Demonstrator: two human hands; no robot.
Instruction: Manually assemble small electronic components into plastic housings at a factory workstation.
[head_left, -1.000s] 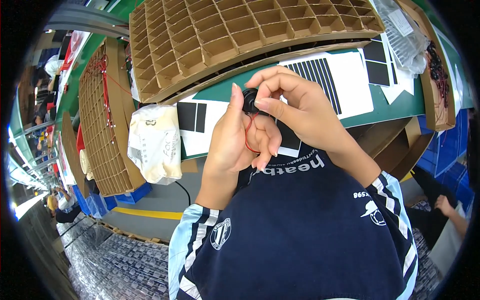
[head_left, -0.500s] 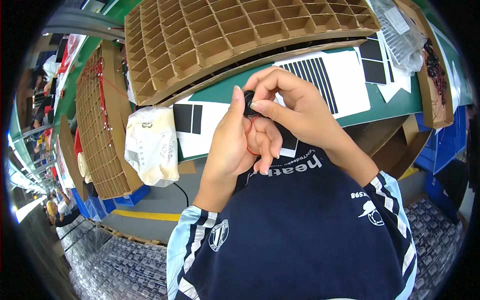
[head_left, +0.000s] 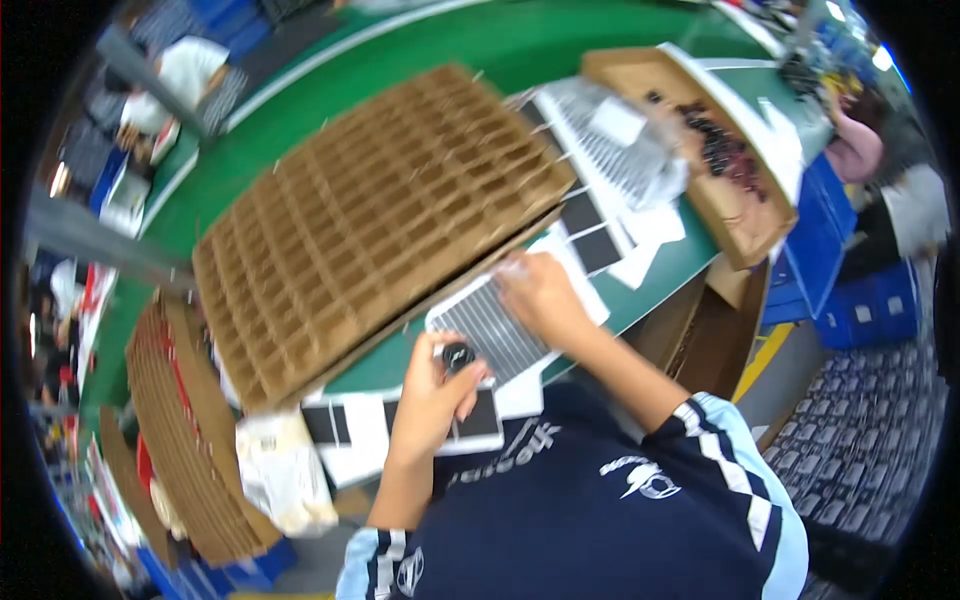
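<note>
My left hand [head_left: 433, 395] is closed around a small round black part [head_left: 458, 356], gripped between thumb and fingers with its face turned up. A white sheet with black strips [head_left: 500, 325] lies on the green table just right of that hand. My right hand [head_left: 540, 297] is over the far end of this sheet, fingers bent and drawn together at its surface. Motion blur hides what is between those fingertips, if anything. Beyond both hands sits a cardboard tray divided into many cells [head_left: 385, 215].
A shallow cardboard box [head_left: 745, 225] at the right holds black parts with dark red wires. Beside it lies a clear plastic bag [head_left: 640, 150]. White sheets with black rectangles [head_left: 478, 418] lie near my body. A white package [head_left: 283, 470] and another divided tray [head_left: 185, 430] stand at the left.
My hands have separated. The left keeps the black part; the right has left it and reached onto the striped sheet. The whole view has turned and shifted.
</note>
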